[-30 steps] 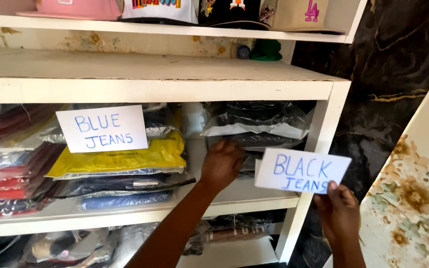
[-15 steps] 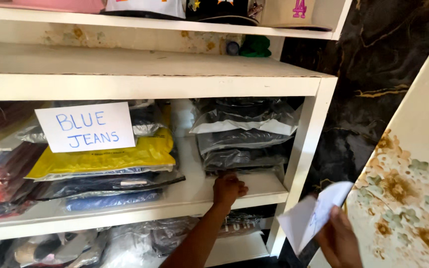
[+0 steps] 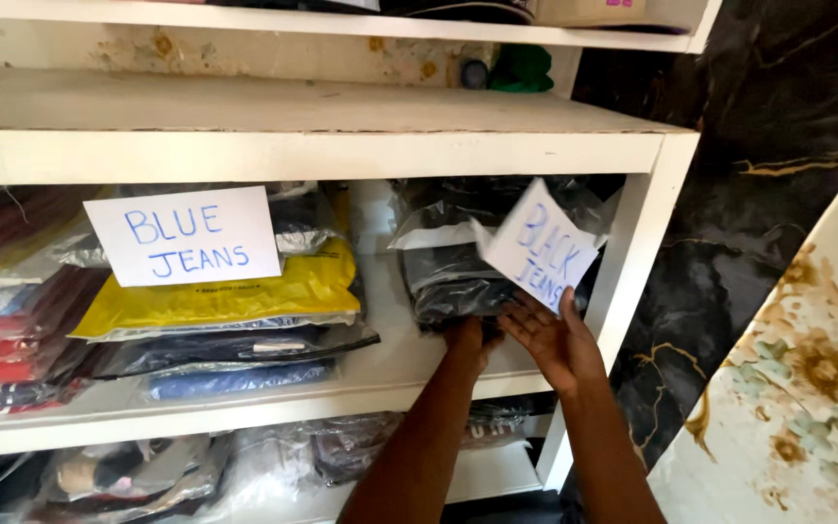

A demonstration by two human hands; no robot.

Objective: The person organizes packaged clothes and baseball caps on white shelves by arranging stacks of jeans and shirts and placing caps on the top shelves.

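Note:
My right hand holds a white paper sign with blue handwriting, tilted in front of a stack of dark bagged garments on the middle shelf. My left hand reaches under the bottom of that stack, its fingers hidden against the bags. A second white handwritten sign sits on a neighbouring pile, above a yellow bag and blue bagged clothes.
A white shelf unit has a post at its right end. Red and dark bags lie at far left, more bagged clothes on the lower shelf. A dark marbled wall and a floral panel are at right.
My right hand raised the sign from low at the right up to the front of the dark stack. My left hand dropped from the stack's front to its base.

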